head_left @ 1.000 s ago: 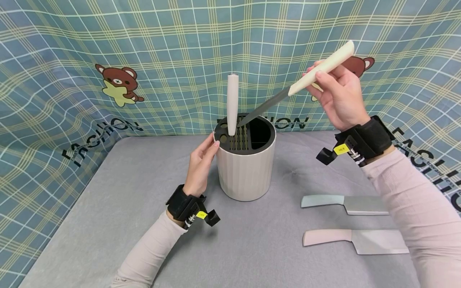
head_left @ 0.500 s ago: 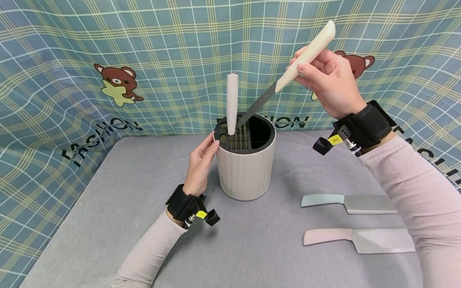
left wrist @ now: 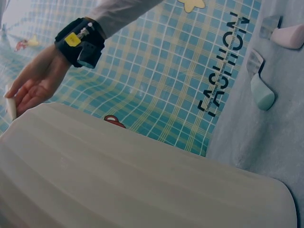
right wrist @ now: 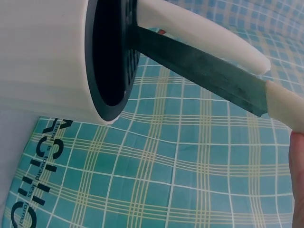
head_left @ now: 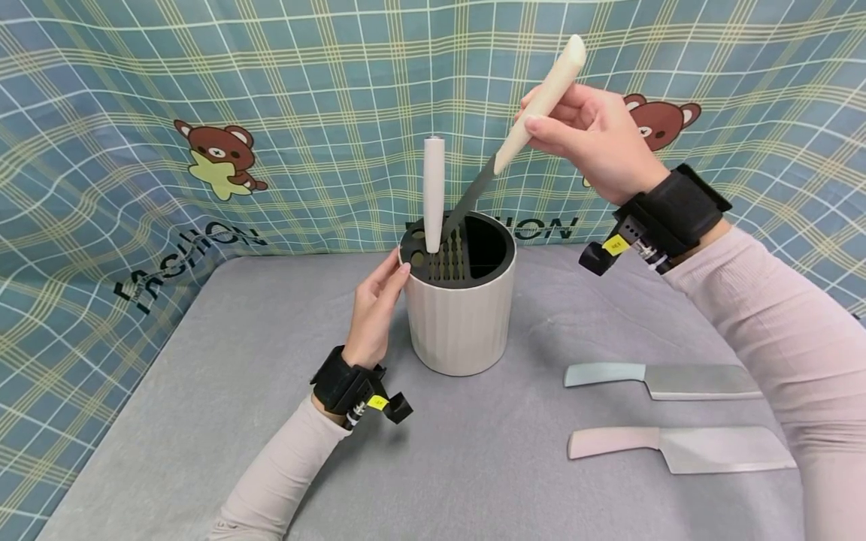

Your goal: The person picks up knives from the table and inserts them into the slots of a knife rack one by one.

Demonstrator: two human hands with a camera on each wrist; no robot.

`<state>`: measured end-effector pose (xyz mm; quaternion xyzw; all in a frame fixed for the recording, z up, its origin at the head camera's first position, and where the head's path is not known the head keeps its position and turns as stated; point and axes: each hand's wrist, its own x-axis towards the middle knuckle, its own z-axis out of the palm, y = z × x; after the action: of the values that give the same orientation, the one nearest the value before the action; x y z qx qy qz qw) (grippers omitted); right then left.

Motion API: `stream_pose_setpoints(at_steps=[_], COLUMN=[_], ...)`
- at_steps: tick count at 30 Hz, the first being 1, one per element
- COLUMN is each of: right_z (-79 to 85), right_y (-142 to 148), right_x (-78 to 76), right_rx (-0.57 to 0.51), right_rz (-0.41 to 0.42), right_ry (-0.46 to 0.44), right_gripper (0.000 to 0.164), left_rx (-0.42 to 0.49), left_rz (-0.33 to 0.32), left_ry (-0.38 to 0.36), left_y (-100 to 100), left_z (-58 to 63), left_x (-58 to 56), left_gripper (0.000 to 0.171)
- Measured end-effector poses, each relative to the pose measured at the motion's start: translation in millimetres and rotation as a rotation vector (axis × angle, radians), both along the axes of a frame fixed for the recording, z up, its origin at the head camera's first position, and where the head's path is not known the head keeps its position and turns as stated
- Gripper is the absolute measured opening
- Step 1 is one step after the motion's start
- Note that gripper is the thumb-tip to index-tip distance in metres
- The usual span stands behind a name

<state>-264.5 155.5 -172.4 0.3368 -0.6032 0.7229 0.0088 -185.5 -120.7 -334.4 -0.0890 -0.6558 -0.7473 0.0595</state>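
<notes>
My right hand [head_left: 598,139] pinches the cream handle of a kitchen knife [head_left: 537,105] between thumb and fingers. The knife slants down to the left, its blade tip at the slotted part of the black top on a pale ribbed knife holder [head_left: 460,330]. In the right wrist view the grey blade [right wrist: 204,71] runs to those slots, close alongside a white handle [right wrist: 204,31]. That handle stands upright from the holder's top. My left hand [head_left: 373,312] rests against the holder's left side, fingers extended and thumb at the rim; the holder's wall fills much of the left wrist view.
Two cleavers lie on the grey cloth at the right: one with a light blue handle [head_left: 605,373], one with a pink handle [head_left: 612,442]. My right sleeve [head_left: 764,323] passes beside their blades. A plaid curtain [head_left: 325,113] hangs right behind the holder.
My right hand has moved left, bringing the knife to a steeper angle with its tip staying near the slots. The left hand keeps its place on the holder.
</notes>
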Motion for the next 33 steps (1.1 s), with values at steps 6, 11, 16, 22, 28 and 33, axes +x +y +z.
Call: stream_pose_setpoints(at_steps=[6,11,16,22,28,33], right_z=[4.7,3.1,0.8,-0.8,-1.0,0.9], right_y=[-10.9,-18.3,-25.7,-37.2,-46.6,-55.1], right_x=[-5.7,-11.7,-19.1,-25.7,-31.1,-33.0], right_rx=[0.091,0.175,0.272,0.466,0.632,0.736], right_rz=[-0.037,-0.042,-0.054,-0.074,-0.053,-0.037], right_ry=[-0.022,-0.028,-0.031,0.009,0.047,0.057], right_gripper=[0.021,0.019,0.016,0.024,0.031,0.034], left_rx=[0.006,0.008,0.004,0.001,0.002,0.004], left_rz=[0.006,0.002,-0.002,-0.001,0.005,0.006], left_ry=[-0.008,-0.004,-0.001,0.004,-0.002,0.001], left_y=[0.5,0.6,0.5,0.1,0.0,-0.2], left_z=[-0.1,-0.5,-1.1,-1.7,-2.0,-1.8], left_x=[-1.4,-1.5,-1.1,-1.3,-1.7,-0.8], left_gripper=[0.056,0.056,0.056,0.055,0.055,0.055])
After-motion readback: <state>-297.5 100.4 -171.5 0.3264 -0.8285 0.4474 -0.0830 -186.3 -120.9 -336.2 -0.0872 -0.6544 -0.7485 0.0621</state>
